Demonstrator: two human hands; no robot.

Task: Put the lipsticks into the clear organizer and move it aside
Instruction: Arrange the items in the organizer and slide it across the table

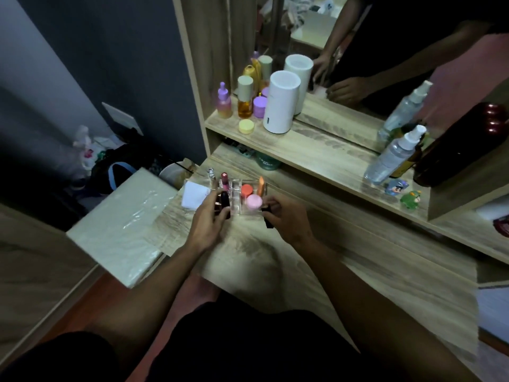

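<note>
Both forearms are reaching over the desk (316,244); left hand (210,220) is curling around a dark lipstick (225,201) at the clear organizer (242,198), right hand (283,216) is pinching a black lipstick (266,216). Bumping could be tipping the upright tubes.

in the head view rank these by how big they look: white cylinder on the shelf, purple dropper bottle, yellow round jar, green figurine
1. white cylinder
2. purple dropper bottle
3. green figurine and yellow round jar: these look alike, so no ranking between them.
</note>
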